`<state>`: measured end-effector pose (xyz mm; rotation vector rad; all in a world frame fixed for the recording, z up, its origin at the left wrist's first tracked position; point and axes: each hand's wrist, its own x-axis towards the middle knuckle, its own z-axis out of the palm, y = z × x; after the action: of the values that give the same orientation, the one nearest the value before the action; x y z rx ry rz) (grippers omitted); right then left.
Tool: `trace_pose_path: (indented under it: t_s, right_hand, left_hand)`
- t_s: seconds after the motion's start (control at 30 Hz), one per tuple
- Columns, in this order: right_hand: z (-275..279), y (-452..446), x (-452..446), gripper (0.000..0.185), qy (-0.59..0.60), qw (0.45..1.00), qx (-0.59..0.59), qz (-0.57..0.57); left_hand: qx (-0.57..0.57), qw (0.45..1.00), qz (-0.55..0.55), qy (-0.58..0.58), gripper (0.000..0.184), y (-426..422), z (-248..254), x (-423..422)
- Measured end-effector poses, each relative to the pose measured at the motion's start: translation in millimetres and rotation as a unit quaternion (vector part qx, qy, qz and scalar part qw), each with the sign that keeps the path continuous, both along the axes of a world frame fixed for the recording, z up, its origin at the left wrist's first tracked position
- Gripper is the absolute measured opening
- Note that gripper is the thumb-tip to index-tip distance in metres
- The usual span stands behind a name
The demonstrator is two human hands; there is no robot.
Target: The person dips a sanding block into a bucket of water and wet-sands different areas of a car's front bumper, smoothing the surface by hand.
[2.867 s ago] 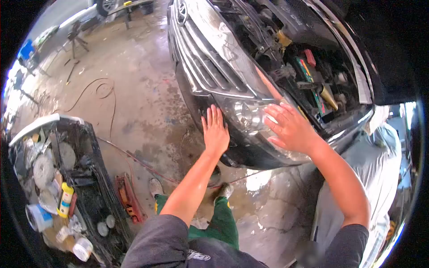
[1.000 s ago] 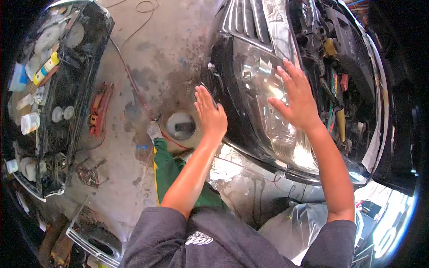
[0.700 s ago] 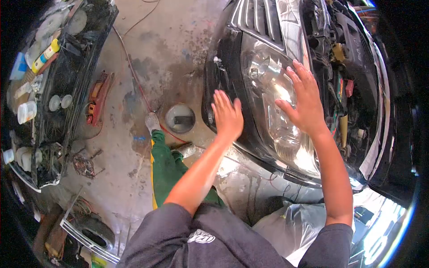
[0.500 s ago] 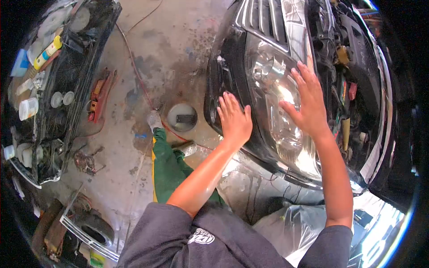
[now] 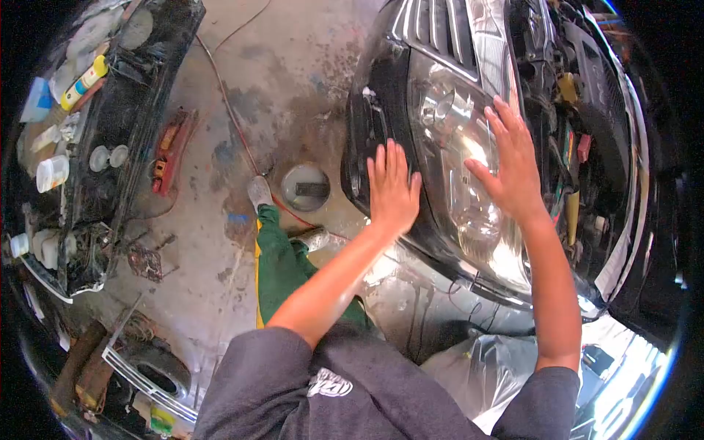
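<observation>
My left hand lies flat with fingers apart on the black front bumper of a car, to the left of the headlight. My right hand is spread over the upper right edge of the clear headlight, its thumb pointing left across the lens; whether the palm touches cannot be told. Neither hand holds anything. Above the headlight runs the chrome grille. The open engine bay is just right of my right hand.
A round water-filled bucket stands by my shoes. A red hose crosses the floor. At left, a red floor jack lies beside a black car part holding bottles and tubs. Clear plastic sheeting hangs below the bumper.
The view has swung from the grille's front toward the car's corner. My left hand left the bumper, moved right and lies on it again. My right hand stays by the headlight, slightly shifted.
</observation>
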<state>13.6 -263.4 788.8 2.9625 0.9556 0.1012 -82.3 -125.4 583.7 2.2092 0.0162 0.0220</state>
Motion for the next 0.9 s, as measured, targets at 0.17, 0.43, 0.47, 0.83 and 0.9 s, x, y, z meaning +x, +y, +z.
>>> trace_pose_path:
  t_s: [0.17,0.43,0.47,0.83,0.9]
  right_hand:
    - [0.8,-0.1,-0.1,0.074,0.003,1.000,-0.001,0.003]
    - [0.8,2.5,-0.6,0.074,0.000,1.000,-0.004,0.011]
    - [1.1,2.4,0.3,0.074,-0.001,1.000,-0.005,0.009]
    - [1.0,1.3,3.3,0.074,0.000,1.000,0.002,0.016]
    - [-0.2,0.5,2.6,0.074,0.000,1.000,0.000,0.010]
  left_hand:
    - [-0.090,0.995,-0.031,0.023,0.073,-15.3,-9.3,-49.1]
    - [-0.084,0.995,-0.041,-0.030,0.074,-9.5,-16.8,-7.9]
    - [-0.076,0.992,-0.078,-0.060,0.074,-10.5,-16.2,-32.1]
    - [-0.063,0.996,-0.056,-0.027,0.068,-3.1,-9.6,-11.7]
    - [-0.045,0.996,-0.075,-0.009,0.068,-3.8,-5.2,-30.8]
